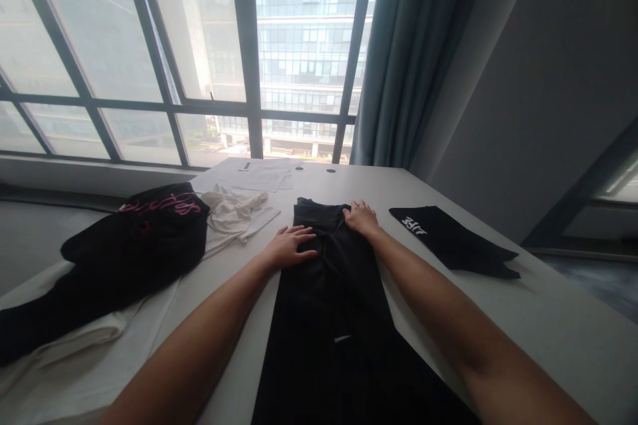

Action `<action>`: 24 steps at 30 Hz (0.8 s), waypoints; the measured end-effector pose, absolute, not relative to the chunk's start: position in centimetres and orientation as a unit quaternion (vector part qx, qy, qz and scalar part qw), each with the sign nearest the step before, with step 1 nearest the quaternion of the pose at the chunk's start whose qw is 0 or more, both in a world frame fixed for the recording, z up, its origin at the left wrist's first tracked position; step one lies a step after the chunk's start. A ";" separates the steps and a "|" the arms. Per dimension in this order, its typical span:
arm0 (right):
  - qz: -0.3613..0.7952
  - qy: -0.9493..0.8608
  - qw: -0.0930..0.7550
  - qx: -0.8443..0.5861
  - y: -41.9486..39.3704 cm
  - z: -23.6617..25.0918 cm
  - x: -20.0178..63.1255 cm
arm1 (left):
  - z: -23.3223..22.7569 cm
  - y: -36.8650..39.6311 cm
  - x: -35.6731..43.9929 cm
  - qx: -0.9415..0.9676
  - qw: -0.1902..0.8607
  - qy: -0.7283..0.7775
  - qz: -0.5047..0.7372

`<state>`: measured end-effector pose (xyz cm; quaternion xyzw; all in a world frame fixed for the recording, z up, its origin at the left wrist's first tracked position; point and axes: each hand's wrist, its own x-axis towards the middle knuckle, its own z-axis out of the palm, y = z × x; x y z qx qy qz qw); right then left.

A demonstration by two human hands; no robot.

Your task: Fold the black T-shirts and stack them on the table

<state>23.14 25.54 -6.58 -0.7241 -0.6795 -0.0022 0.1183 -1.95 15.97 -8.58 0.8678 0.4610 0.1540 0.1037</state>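
Observation:
A pair of black trousers (pixel 329 292) lies lengthwise on the white table in front of me, waist end away from me. The cloth is creased between my hands. My left hand (pixel 294 246) rests flat on the trousers' left edge below the waist, fingers spread toward the right. At the far right corner of the waist, my right hand (pixel 361 218) lies on the fabric with its fingers stretched out and slightly bent. A small pale patch shows in the middle of the trousers, nearer to me.
A folded black garment (pixel 448 239) with white lettering lies on the right of the table (pixel 543 339). To the left are a black garment (pixel 149 246) with pink lettering and crumpled white cloth (pixel 232 212). Paper sheets (pixel 264 176) lie at the back, near the windows and a curtain (pixel 399 66).

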 end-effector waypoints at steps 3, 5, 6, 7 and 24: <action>0.038 -0.691 0.091 -0.716 22.7 -6.1 20.8 | -8.6 16.0 -1.9 0.864 0.096 0.464 0.169; 0.103 -0.692 0.043 -0.713 21.0 -6.4 19.6 | -8.7 15.9 -1.9 0.863 0.083 0.454 0.205; 0.124 -0.693 0.024 -0.710 20.4 -6.7 19.2 | -8.8 15.9 -1.9 0.862 0.077 0.448 0.222; 0.136 -0.693 0.012 -0.708 19.9 -7.1 19.0 | -8.9 16.0 -2.0 0.861 0.073 0.444 0.237; 0.037 -0.720 0.052 -0.691 25.8 -7.1 21.3 | -8.6 15.9 -2.1 0.860 0.122 0.468 0.163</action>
